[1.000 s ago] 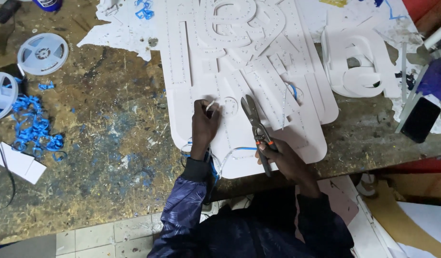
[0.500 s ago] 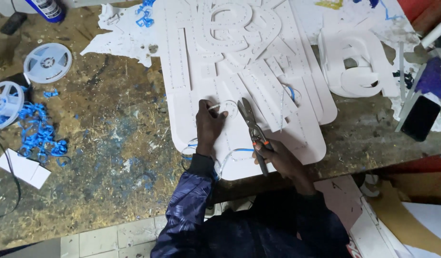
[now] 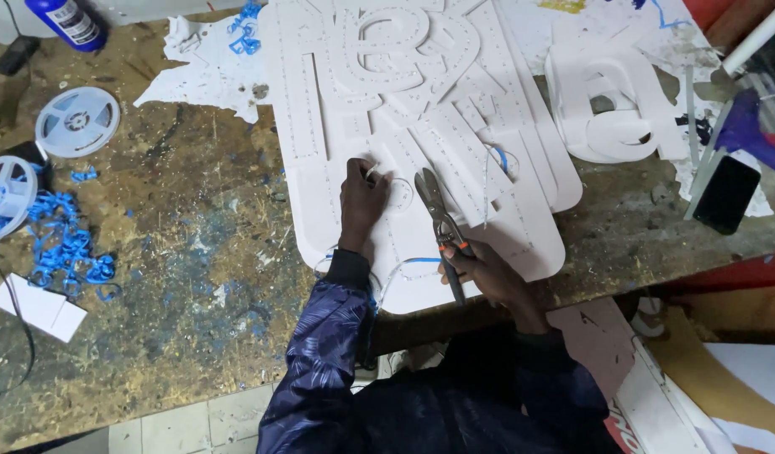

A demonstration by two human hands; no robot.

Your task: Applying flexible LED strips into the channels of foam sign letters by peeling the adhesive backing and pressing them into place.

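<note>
Two hands worked on white sign panel lying on table. Left hand pressed on panel's middle, fingers pinched together on thin white strip. Right hand near panel's lower edge, fingers clamped on tin snips, blades over panel. Judged step: seating strip in panel channel. Next move likely called for steady pressure and careful snip placement.

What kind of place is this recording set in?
Probably a sign-making workshop: a worn, paint-stained workbench holds a white cut-out panel with raised letters, empty strip reels, and the right hand grips metal snips.
</note>
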